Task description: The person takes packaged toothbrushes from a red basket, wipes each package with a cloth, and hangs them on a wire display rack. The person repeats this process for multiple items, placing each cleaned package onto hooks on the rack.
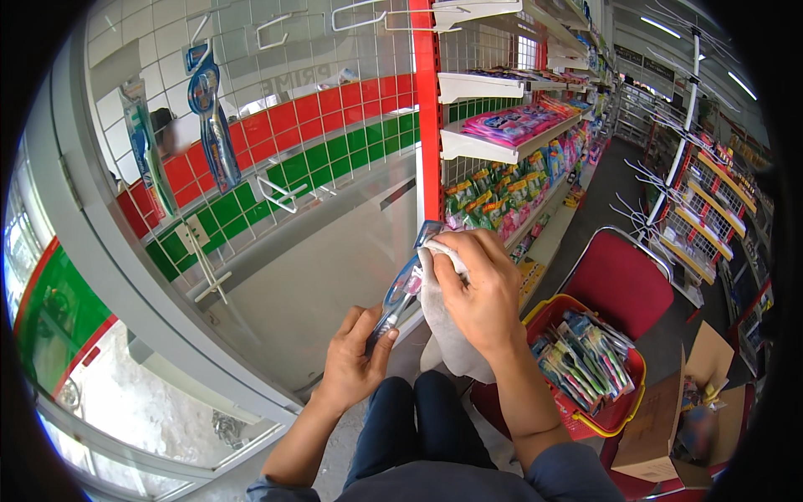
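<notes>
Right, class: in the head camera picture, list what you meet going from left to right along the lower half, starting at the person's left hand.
left hand → packaged toothbrush → white cloth → right hand → red basket of packaged toothbrushes → cardboard box

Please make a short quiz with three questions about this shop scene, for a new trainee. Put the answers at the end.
1. True or false: the left hand holds a packaged toothbrush by its lower end.
2. What does the right hand press against the package?
A. a sponge
B. a white cloth
C. a paper label
3. Fill in: the red basket beside the person's right arm holds many packaged ____.

Key
1. True.
2. B. The cloth hangs down below the hand.
3. Toothbrushes, like the two packaged toothbrushes that hang on the wire grid panel.
</notes>
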A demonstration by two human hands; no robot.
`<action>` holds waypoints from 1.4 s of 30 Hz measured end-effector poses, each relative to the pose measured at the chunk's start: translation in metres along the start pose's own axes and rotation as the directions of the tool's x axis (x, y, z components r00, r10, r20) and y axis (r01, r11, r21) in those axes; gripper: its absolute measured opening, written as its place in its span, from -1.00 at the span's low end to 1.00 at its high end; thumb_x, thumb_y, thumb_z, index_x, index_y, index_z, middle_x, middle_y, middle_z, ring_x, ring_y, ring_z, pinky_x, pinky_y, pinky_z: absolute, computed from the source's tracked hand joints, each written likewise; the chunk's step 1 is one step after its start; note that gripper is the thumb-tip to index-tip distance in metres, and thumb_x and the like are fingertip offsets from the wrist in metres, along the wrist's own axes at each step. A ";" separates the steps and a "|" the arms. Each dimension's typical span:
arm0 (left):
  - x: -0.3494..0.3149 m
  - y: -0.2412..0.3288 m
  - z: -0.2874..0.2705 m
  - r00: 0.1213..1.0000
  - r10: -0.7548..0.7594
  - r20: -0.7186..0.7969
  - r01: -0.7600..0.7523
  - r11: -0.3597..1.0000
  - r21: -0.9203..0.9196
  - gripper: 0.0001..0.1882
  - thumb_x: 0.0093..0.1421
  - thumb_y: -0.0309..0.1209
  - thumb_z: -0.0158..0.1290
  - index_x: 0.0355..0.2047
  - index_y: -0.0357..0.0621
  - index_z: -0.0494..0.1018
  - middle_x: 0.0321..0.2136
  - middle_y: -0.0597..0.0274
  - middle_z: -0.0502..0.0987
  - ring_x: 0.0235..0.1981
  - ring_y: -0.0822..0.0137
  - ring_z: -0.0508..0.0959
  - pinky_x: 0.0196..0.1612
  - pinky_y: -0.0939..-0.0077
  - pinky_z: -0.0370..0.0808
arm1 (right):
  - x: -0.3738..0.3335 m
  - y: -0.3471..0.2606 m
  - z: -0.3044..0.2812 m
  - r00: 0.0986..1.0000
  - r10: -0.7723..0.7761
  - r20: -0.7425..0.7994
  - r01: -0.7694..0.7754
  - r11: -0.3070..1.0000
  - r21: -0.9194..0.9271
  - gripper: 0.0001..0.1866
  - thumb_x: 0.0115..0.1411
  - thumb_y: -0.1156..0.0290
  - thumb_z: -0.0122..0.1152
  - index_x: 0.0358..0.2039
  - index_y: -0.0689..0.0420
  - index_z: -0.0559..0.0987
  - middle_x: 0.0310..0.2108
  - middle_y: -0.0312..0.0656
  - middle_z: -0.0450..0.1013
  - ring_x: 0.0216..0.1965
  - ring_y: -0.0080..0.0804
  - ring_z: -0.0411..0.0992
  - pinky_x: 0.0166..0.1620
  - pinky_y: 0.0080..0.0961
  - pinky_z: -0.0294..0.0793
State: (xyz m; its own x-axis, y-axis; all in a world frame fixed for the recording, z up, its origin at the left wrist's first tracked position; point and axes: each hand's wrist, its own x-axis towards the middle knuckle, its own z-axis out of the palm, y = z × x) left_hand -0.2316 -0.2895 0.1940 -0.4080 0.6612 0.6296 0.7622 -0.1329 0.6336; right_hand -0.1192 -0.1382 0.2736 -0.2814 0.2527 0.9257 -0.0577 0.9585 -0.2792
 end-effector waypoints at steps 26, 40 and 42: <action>0.011 0.026 -0.010 0.999 -0.010 -0.043 0.020 0.977 0.214 -0.67 0.20 -0.49 0.15 -0.01 -0.15 0.46 -0.41 0.09 0.43 -0.48 0.15 0.52 -0.38 0.34 0.47 | 0.003 -0.004 -0.009 0.982 -0.111 0.150 0.127 0.986 -0.105 -0.77 0.05 0.67 0.22 -0.24 0.24 0.58 -0.32 -0.11 0.45 -0.27 -0.10 0.43 -0.21 -0.24 0.45; 0.012 0.008 -0.005 0.998 0.004 -0.060 0.002 0.996 0.094 -0.61 0.22 -0.48 0.10 0.07 -0.10 0.41 -0.30 0.05 0.49 -0.37 0.08 0.57 -0.29 0.26 0.51 | -0.027 -0.027 0.017 0.942 -0.210 0.264 0.209 0.977 0.031 -0.67 0.02 0.63 0.27 -0.14 0.25 0.52 -0.22 -0.08 0.40 -0.22 -0.12 0.40 -0.17 -0.36 0.48; 0.014 -0.001 -0.002 0.993 0.005 -0.116 -0.014 0.997 -0.070 -0.63 0.25 -0.47 0.09 0.07 -0.15 0.40 -0.31 0.10 0.50 -0.36 0.22 0.55 -0.27 0.34 0.49 | -0.029 -0.025 0.017 0.931 -0.169 0.324 0.113 0.977 0.183 -0.70 0.05 0.62 0.27 -0.15 0.23 0.54 -0.24 -0.09 0.40 -0.21 -0.14 0.41 -0.15 -0.37 0.47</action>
State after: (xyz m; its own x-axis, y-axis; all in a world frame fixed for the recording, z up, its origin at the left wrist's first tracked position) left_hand -0.2386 -0.2815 0.2029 -0.4596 0.5702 0.6809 0.7304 -0.1936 0.6550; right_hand -0.1262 -0.1718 0.2491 -0.5629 0.0305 0.8260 -0.2635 0.9405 -0.2143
